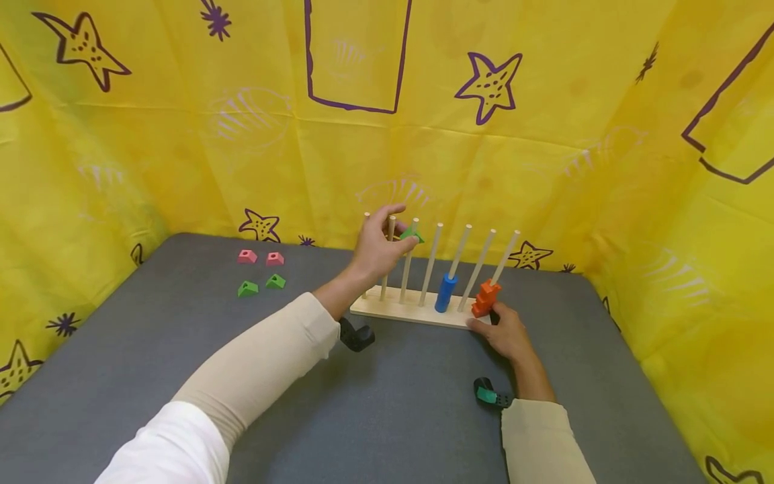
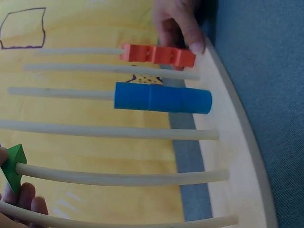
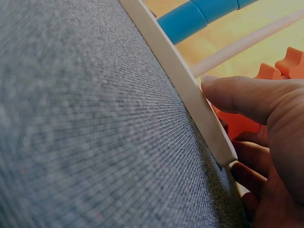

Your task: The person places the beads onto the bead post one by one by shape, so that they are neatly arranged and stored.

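Note:
Near the top of a peg on the wooden peg stand (image 1: 417, 313), my left hand (image 1: 376, 250) pinches a green triangular block (image 1: 412, 235). The peg's tip shows just above the block in the head view. In the left wrist view, the block (image 2: 15, 166) sits at the peg's end between thumb and fingers. My right hand (image 1: 506, 333) grips the right end of the stand's base (image 3: 209, 128), thumb on its front edge and fingers behind. Blue cylinders (image 1: 446, 293) are stacked on one peg, and orange star-like blocks (image 1: 486, 298) on the rightmost peg, beside the right hand.
Two pink blocks (image 1: 275, 258) and two green triangular blocks (image 1: 275, 281) lie on the grey table (image 1: 387, 417), left of the stand. A yellow patterned cloth (image 1: 375, 154) hangs behind and along the sides. Black camera mounts (image 1: 357, 336) jut from both wrists.

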A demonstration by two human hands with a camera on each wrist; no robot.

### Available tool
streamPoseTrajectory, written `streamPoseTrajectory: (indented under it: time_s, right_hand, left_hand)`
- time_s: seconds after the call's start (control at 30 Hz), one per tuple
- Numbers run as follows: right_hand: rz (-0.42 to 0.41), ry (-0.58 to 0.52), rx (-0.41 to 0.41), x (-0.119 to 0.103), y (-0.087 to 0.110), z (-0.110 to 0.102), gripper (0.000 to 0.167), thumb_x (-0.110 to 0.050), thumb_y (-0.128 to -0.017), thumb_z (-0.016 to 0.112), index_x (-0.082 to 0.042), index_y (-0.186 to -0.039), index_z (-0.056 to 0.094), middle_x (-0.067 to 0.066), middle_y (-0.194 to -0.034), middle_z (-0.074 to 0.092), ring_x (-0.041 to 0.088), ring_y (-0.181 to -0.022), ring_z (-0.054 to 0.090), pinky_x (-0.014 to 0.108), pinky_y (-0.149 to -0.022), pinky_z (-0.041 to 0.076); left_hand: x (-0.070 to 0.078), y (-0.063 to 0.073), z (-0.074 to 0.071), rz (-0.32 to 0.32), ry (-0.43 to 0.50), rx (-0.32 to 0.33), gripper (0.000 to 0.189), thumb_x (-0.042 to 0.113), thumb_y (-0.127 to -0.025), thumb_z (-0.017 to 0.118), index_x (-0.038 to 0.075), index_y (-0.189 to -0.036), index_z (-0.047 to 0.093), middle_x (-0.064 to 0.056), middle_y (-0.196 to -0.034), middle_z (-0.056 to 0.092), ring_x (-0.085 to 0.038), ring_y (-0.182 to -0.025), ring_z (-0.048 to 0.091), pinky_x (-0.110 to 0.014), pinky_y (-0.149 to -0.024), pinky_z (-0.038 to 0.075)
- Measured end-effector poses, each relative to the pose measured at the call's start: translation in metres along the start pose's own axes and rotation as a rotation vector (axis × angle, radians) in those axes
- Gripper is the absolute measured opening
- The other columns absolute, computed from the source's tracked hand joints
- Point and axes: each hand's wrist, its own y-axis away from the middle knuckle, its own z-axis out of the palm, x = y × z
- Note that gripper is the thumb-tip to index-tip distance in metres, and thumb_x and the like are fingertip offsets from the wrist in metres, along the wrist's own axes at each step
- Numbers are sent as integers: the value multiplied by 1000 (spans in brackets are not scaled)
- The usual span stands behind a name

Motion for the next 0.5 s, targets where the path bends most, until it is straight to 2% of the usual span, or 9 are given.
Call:
streamPoseTrajectory:
  time_s: [0.3,0.5]
  right_hand:
    - [9,-1,-5,0,0,1,59,-28,-88,72,5,-131,49,29,-134,48,45,-120,45,60,-103,29]
    - [13,-8,-3,-2,0,0,60,-29,-88,73,5,-131,50,28,-133,49,44,-117,47,60,-102,30]
  left_hand:
    - [-19,11,4,-79,-18,27,52,4,-83,73,4,-130,53,-17,-102,61,-31,-97,56,-37,-80,50]
    - [-33,18,8,-143,-41,46,44,5,-83,75,4,-124,58,-15,-103,62,-30,-103,57,-39,-85,49]
